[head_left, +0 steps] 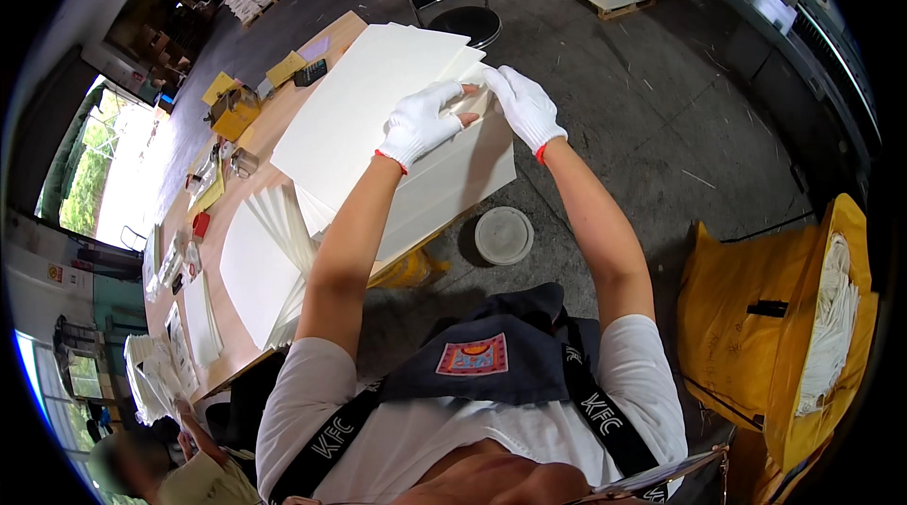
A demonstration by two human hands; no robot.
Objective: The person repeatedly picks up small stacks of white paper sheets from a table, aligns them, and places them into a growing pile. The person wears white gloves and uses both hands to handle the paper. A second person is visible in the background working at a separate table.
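We have a broad stack of white sheets (364,80) on the far right part of the table (283,113), the upper ones lying askew over those beneath, with several corners staggered along the right side. Over that side we hold both hands, in white knitted gloves with red cuffs. Our left hand (422,122) lies on the sheets, its bare thumb and a bare fingertip parted at the staggered edges; we cannot tell whether it grips any. Our right hand (522,108) is at the stack's right edge, fingers extended and close together; we cannot tell whether it pinches a sheet.

Nearer to us on the table, a second, smaller pile (260,269) of white sheets is fanned out. Beyond it, along the left side, we see a metal cup (244,162), a yellow box (233,115), a dark calculator (310,73) and a small red item (200,226).

On the floor beside the table stands a round grey bucket (504,236). A black chair (463,25) is past the far end. To our right, a large yellow sack (746,316) holds white material (831,325). At lower left, a co-worker (208,481) reaches toward papers at the table's near end.
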